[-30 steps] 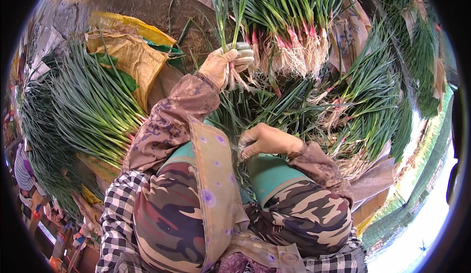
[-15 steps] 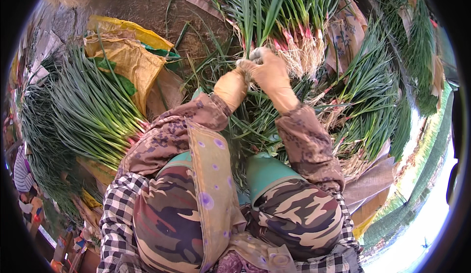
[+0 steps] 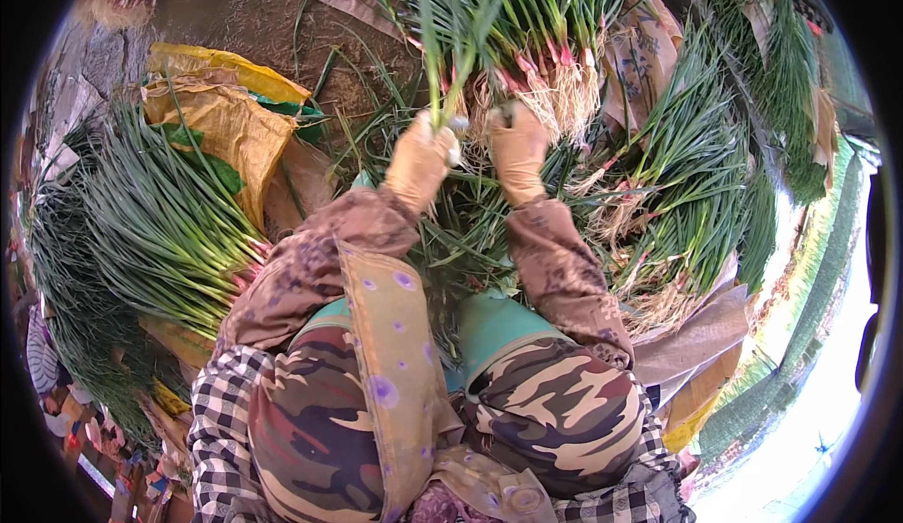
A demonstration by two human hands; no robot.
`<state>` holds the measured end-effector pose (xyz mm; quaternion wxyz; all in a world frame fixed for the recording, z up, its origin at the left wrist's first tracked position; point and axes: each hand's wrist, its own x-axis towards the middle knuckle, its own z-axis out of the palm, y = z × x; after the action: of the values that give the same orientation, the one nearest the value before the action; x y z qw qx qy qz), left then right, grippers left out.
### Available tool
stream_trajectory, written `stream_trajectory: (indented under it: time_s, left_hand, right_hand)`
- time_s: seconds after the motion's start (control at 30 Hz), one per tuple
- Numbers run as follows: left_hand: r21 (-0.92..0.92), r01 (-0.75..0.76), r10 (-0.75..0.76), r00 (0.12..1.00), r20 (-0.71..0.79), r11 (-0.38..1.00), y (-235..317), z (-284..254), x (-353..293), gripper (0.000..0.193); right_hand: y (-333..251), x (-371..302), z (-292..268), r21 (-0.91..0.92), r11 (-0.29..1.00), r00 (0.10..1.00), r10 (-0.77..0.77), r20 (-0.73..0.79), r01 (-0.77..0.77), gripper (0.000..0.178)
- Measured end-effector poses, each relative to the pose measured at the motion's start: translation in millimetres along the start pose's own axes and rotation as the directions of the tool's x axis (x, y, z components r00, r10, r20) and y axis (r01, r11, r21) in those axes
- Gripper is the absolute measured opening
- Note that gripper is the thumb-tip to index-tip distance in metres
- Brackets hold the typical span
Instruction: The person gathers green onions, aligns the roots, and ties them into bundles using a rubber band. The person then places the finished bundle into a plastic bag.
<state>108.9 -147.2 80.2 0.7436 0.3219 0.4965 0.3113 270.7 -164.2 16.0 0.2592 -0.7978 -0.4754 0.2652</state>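
My gloved left hand (image 3: 420, 158) is closed around a few green onion stalks (image 3: 442, 43) that rise straight up from it. My gloved right hand (image 3: 516, 149) reaches into the pile of green onions (image 3: 550, 71) ahead, at their white roots and pink bulbs; its fingers are bent on the bulbs. Both hands sit close together above my knees in teal boots (image 3: 494, 321) and camouflage trousers (image 3: 555, 410).
A big heap of green onions (image 3: 160, 231) lies at my left beside yellow sacks (image 3: 221, 114). More bundles (image 3: 696, 184) fan out at my right on brown cloth (image 3: 696, 335). Bare earth (image 3: 273, 15) shows at the top left.
My right hand came up from my knee to the pile ahead. The left hand shifted right and lower, still holding stalks; both hands now sit side by side.
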Motion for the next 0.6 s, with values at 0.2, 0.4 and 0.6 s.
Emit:
stream_trajectory:
  time_s: [0.2, 0.4, 0.6]
  left_hand:
    - [-0.231, -0.208, 0.189, 0.977, -0.103, 0.950, 41, -34, 18, 0.029]
    - [-0.629, 0.354, -0.046, 0.891, 0.451, 0.692, 25, -39, 64, 0.042]
    - [-0.520, 0.330, -0.144, 0.920, 0.365, 0.788, 20, -26, 68, 0.043]
  right_hand:
    - [-34, -33, -41, -0.401, 0.880, 0.547, 0.210, 0.810, 0.255, 0.032]
    - [-49, 23, -78, -0.294, 0.854, 0.876, -0.473, -0.093, 0.429, 0.031]
    - [-39, 58, -64, -0.400, 0.836, 0.911, -0.412, -0.006, 0.375, 0.028]
